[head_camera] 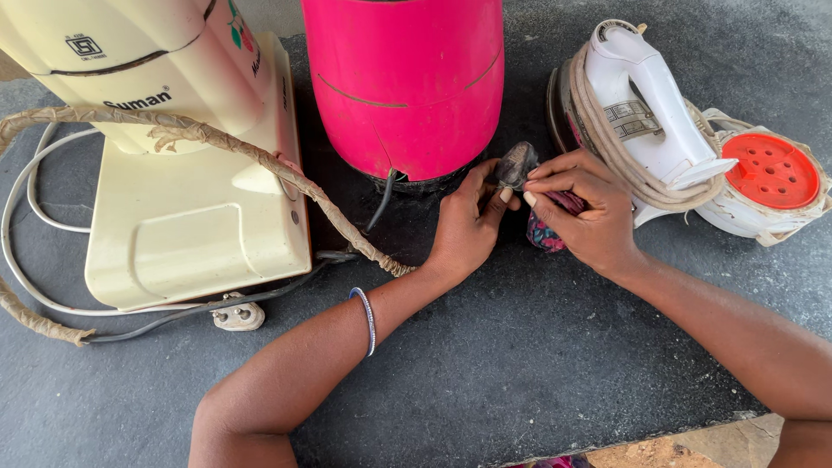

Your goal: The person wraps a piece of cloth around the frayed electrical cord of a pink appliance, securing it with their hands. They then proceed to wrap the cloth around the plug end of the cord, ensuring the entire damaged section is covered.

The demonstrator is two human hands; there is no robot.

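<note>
My left hand (466, 224) and my right hand (582, 212) meet over a small dark grey plug (516, 163) just right of a pink appliance body (406, 82). Fingers of both hands pinch the plug. Under my right palm lies a patterned dark and pink cloth (548, 234), gripped partly by that hand. A thin black cord (381, 201) drops from the pink body's base. A blue bangle (367, 319) circles my left wrist.
A cream mixer base (195, 234) stands at the left with a white cord (26, 225), a cloth-wrapped cable (260, 160) and a white plug (237, 315). A white iron (646, 108) and a white-and-red round device (770, 173) sit at the right. The dark stone slab edge (659, 438) runs along the lower right.
</note>
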